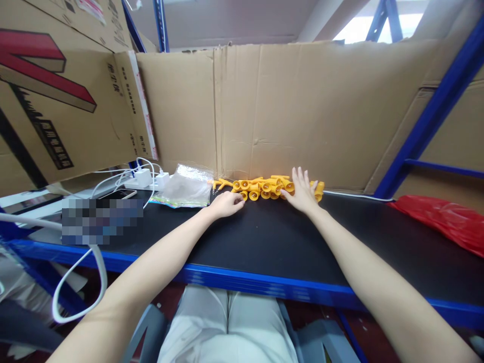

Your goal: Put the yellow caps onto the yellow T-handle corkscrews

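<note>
Hands on black surface [264, 237]: left hand [226, 204] fingers curled, grip unclear; right hand [302, 194] fingers spread flat on a dozen-plus yellow plastic funnel-shaped parts [264, 186]; one clear plastic bag [187, 189].

A clear plastic bag [188, 187] is laid on the black bench top [264, 237] beside white chargers [148, 178] and cables. A red plastic bag [446, 219] is seen right; cardboard sheets [302, 111] are propped behind.

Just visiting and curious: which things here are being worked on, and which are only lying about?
In hand:
yellow plastic parts, touched by left hand and right hand

Lying about:
clear plastic bag
red bag
white chargers
cardboard wall
</note>
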A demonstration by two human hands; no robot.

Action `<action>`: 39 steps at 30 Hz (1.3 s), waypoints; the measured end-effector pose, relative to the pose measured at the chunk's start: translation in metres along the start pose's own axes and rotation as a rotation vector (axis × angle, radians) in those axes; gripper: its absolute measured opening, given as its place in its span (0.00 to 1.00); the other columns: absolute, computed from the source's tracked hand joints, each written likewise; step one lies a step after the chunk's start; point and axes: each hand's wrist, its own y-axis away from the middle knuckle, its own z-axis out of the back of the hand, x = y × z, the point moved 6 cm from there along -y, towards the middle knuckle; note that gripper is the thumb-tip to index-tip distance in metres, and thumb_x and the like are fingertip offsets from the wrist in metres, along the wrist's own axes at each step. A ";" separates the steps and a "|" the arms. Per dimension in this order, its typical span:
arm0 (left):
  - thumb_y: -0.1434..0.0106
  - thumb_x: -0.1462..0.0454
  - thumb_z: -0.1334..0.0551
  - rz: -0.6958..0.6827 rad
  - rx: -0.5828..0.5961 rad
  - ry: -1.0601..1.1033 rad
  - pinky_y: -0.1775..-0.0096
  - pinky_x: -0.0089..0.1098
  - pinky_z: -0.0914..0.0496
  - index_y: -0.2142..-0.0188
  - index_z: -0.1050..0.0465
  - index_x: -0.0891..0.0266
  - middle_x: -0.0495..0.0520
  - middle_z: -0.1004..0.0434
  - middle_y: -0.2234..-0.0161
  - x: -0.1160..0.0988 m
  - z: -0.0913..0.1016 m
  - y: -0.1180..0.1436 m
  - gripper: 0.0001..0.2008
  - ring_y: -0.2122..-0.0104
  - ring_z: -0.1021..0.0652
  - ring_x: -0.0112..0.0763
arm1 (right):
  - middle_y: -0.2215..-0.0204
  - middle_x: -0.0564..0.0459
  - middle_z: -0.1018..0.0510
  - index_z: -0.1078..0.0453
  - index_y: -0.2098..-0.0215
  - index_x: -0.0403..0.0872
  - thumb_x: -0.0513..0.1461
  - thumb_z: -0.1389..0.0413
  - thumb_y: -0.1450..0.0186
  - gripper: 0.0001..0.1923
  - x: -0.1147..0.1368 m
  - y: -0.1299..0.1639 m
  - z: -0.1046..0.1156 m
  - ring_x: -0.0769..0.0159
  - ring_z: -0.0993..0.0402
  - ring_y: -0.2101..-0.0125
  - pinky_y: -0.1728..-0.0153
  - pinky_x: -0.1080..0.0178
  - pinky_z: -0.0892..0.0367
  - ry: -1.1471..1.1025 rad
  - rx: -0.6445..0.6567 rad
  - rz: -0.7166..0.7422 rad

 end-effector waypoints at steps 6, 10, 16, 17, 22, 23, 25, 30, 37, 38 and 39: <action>0.39 0.62 0.47 0.163 -0.132 -0.209 0.53 0.38 0.33 0.63 0.26 0.64 0.60 0.26 0.59 0.028 0.006 -0.004 0.13 0.56 0.26 0.40 | 0.33 0.44 0.67 0.73 0.32 0.45 0.50 0.54 0.36 0.43 0.003 -0.001 0.005 0.47 0.75 0.35 0.44 0.33 0.68 -0.011 -0.033 0.045; 0.39 0.59 0.47 0.379 -0.016 -0.298 0.46 0.42 0.38 0.46 0.36 0.66 0.65 0.37 0.43 0.061 0.000 -0.001 0.23 0.44 0.35 0.47 | 0.33 0.44 0.66 0.76 0.32 0.45 0.48 0.55 0.35 0.43 0.003 -0.001 0.005 0.49 0.75 0.35 0.44 0.33 0.69 -0.014 -0.017 0.042; 0.35 0.53 0.55 0.479 0.276 -0.312 0.44 0.55 0.46 0.46 0.35 0.64 0.64 0.45 0.38 0.078 -0.019 0.005 0.25 0.39 0.42 0.51 | 0.33 0.44 0.66 0.80 0.33 0.45 0.47 0.55 0.35 0.44 0.003 -0.001 0.005 0.50 0.74 0.35 0.44 0.33 0.67 0.002 -0.014 0.045; 0.35 0.53 0.55 0.488 0.263 -0.318 0.44 0.56 0.46 0.44 0.37 0.64 0.65 0.48 0.37 0.078 -0.018 0.005 0.26 0.39 0.43 0.52 | 0.33 0.44 0.66 0.80 0.33 0.45 0.47 0.55 0.35 0.44 0.003 -0.001 0.004 0.50 0.74 0.35 0.43 0.33 0.67 0.002 -0.011 0.046; 0.35 0.51 0.57 0.503 0.275 -0.301 0.45 0.62 0.49 0.43 0.38 0.63 0.64 0.51 0.36 0.082 -0.020 0.005 0.28 0.38 0.46 0.53 | 0.33 0.44 0.66 0.80 0.33 0.45 0.48 0.54 0.35 0.45 0.003 -0.001 0.001 0.50 0.74 0.35 0.43 0.33 0.68 -0.020 -0.006 0.063; 0.35 0.51 0.57 0.495 0.276 -0.294 0.45 0.62 0.49 0.44 0.37 0.63 0.64 0.49 0.36 0.083 -0.021 0.005 0.28 0.38 0.46 0.53 | 0.33 0.44 0.66 0.79 0.33 0.45 0.48 0.54 0.35 0.45 0.003 -0.001 0.001 0.49 0.73 0.35 0.43 0.33 0.68 -0.026 -0.007 0.067; 0.35 0.51 0.56 0.489 0.256 -0.290 0.45 0.62 0.49 0.44 0.36 0.62 0.63 0.47 0.37 0.086 -0.021 0.004 0.27 0.38 0.45 0.53 | 0.33 0.44 0.65 0.79 0.33 0.45 0.48 0.54 0.36 0.45 0.003 -0.001 0.000 0.49 0.73 0.35 0.43 0.33 0.68 -0.034 -0.009 0.070; 0.37 0.50 0.54 0.531 0.215 -0.278 0.45 0.57 0.46 0.44 0.36 0.62 0.65 0.44 0.39 0.092 -0.022 0.002 0.28 0.40 0.42 0.53 | 0.33 0.44 0.65 0.78 0.33 0.46 0.48 0.53 0.36 0.45 0.003 -0.001 -0.001 0.49 0.73 0.35 0.43 0.33 0.68 -0.040 -0.013 0.073; 0.38 0.62 0.48 0.498 0.069 -0.294 0.49 0.52 0.38 0.57 0.27 0.61 0.63 0.33 0.47 0.088 -0.012 0.000 0.15 0.46 0.34 0.50 | 0.33 0.45 0.65 0.77 0.32 0.46 0.48 0.53 0.36 0.45 0.003 -0.001 -0.002 0.51 0.73 0.35 0.43 0.34 0.68 -0.035 -0.001 0.072; 0.40 0.65 0.47 0.499 0.032 -0.288 0.50 0.49 0.37 0.59 0.26 0.61 0.62 0.31 0.50 0.087 -0.009 0.000 0.13 0.47 0.32 0.48 | 0.33 0.45 0.65 0.77 0.32 0.46 0.48 0.53 0.36 0.45 0.003 -0.001 -0.001 0.51 0.73 0.35 0.43 0.34 0.68 -0.033 -0.003 0.074; 0.41 0.67 0.47 0.503 -0.005 -0.276 0.51 0.47 0.36 0.61 0.26 0.61 0.61 0.29 0.52 0.086 -0.006 0.000 0.12 0.49 0.31 0.47 | 0.33 0.45 0.65 0.77 0.32 0.46 0.48 0.53 0.36 0.45 0.003 -0.001 -0.001 0.51 0.73 0.35 0.43 0.34 0.67 -0.032 -0.006 0.076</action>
